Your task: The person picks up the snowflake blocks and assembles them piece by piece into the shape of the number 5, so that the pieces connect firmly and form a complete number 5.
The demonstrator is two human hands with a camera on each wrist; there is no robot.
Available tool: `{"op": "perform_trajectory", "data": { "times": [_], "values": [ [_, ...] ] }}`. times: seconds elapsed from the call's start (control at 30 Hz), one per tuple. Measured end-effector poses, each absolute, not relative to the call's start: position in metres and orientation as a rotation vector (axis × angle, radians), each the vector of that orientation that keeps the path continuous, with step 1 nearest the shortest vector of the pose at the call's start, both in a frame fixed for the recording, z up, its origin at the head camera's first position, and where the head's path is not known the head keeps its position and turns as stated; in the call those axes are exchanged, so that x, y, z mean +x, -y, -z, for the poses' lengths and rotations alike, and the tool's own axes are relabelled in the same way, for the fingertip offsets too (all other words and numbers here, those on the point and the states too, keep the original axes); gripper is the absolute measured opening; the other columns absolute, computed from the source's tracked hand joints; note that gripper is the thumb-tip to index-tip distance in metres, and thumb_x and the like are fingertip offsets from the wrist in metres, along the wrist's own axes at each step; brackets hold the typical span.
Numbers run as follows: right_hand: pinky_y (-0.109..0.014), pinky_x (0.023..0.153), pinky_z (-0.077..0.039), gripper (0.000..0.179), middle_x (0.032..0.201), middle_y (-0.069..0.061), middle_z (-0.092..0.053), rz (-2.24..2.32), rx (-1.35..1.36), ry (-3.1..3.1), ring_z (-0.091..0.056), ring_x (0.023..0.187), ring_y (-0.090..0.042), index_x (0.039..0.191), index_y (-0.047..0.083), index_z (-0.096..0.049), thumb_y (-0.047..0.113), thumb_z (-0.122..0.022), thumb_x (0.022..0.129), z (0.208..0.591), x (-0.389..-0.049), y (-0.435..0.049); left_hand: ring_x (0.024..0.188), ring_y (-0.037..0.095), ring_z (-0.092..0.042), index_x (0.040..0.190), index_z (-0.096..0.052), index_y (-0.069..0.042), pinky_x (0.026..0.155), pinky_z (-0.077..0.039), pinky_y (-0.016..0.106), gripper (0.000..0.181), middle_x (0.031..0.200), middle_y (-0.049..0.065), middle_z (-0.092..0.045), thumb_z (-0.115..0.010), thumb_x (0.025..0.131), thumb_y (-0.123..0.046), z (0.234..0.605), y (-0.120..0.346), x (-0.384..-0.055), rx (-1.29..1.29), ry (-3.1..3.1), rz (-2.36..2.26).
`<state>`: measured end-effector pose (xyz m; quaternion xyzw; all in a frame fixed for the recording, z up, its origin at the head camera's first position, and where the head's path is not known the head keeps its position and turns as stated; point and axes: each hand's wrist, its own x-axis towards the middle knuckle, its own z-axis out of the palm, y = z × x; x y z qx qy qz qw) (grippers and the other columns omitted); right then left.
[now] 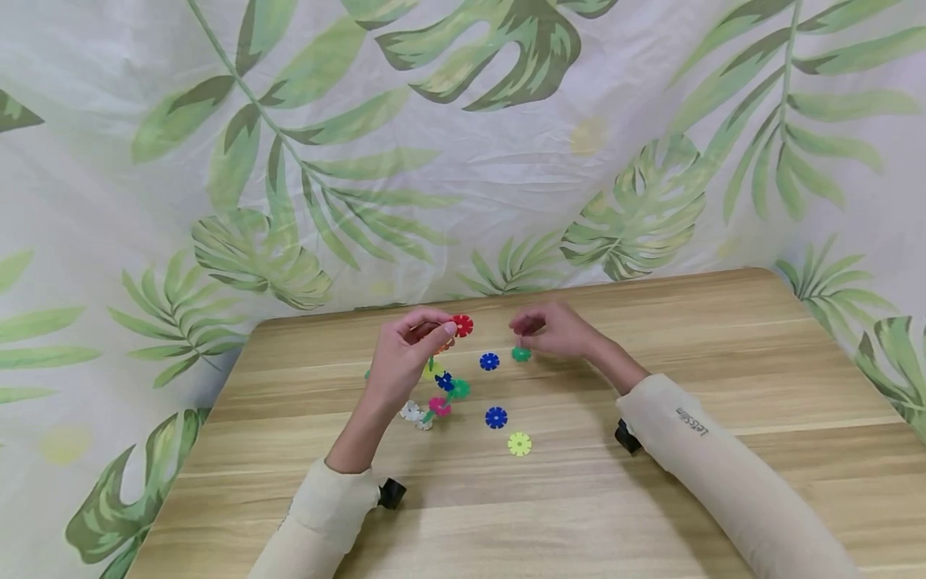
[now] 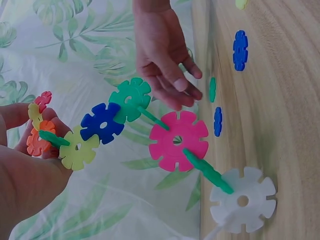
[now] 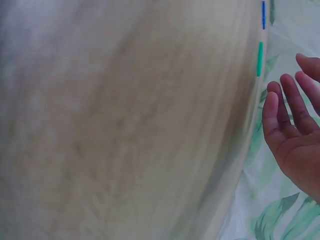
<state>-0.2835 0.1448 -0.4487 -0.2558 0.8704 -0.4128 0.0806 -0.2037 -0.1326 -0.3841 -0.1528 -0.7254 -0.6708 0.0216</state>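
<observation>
My left hand (image 1: 396, 358) pinches the end of a chain of slotted plastic snowflake discs, with a red disc (image 1: 465, 320) at its thumb and fingertips. In the left wrist view the chain runs through yellow, orange and green pieces, then a blue disc (image 2: 95, 131), a pink disc (image 2: 165, 145) and a white disc (image 2: 255, 212), slotted edge to edge. My right hand (image 1: 559, 330) hovers over a loose green disc (image 1: 521, 355). Its fingers are loosely bent, apart from the disc and holding nothing, as the right wrist view also shows.
Two loose blue discs, one farther back (image 1: 485, 363) and one nearer (image 1: 492, 425), lie right of the chain on the wooden table (image 1: 579, 515). A yellow disc (image 1: 514, 438) lies closer to me. Leaf-patterned cloth (image 1: 506, 193) hangs behind the table's back edge.
</observation>
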Motion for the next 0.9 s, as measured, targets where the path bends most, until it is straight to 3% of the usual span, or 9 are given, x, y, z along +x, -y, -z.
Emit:
{"op": "perform_trajectory", "data": {
  "times": [0.3, 0.53, 0.7, 0.9],
  "values": [
    [-0.046, 0.105, -0.059, 0.031, 0.120, -0.012, -0.079, 1.094, -0.781, -2.598, -0.073, 0.115, -0.029, 0.125, 0.002, -0.076, 0.009, -0.079, 0.095, 0.453, -0.286, -0.145, 0.085, 0.017, -0.072, 0.111, -0.074, 0.006, 0.083, -0.063, 0.027, 0.018, 0.093, -0.009, -0.077, -0.072, 0.101, -0.009, 0.380, 0.133, -0.203, -0.492, 2.273, 2.039],
    [-0.040, 0.096, -0.061, 0.028, 0.106, -0.005, -0.080, 0.918, -0.789, -2.669, -0.072, 0.101, -0.020, 0.115, 0.007, -0.080, 0.003, -0.085, 0.088, 0.449, -0.280, -0.135, 0.085, 0.013, -0.072, 0.112, -0.072, 0.010, 0.082, -0.063, 0.024, 0.019, 0.094, -0.007, -0.076, -0.071, 0.102, -0.007, 0.381, 0.134, -0.203, -0.483, 2.265, 2.037],
    [-0.037, 0.091, -0.062, 0.032, 0.099, -0.007, -0.078, 0.920, -0.737, -2.673, -0.072, 0.093, -0.019, 0.114, 0.003, -0.079, 0.000, -0.088, 0.084, 0.445, -0.274, -0.132, 0.087, 0.013, -0.072, 0.112, -0.072, 0.009, 0.082, -0.064, 0.025, 0.019, 0.095, -0.006, -0.076, -0.072, 0.102, -0.007, 0.382, 0.135, -0.203, -0.451, 2.272, 2.048],
    [-0.040, 0.090, -0.063, 0.030, 0.100, -0.009, -0.078, 1.033, -0.681, -2.683, -0.075, 0.093, -0.021, 0.117, 0.000, -0.078, -0.002, -0.083, 0.088, 0.438, -0.265, -0.134, 0.088, 0.017, -0.073, 0.112, -0.074, 0.007, 0.084, -0.063, 0.026, 0.019, 0.097, -0.006, -0.076, -0.072, 0.102, -0.010, 0.381, 0.135, -0.203, -0.476, 2.293, 2.030]
  ]
}}
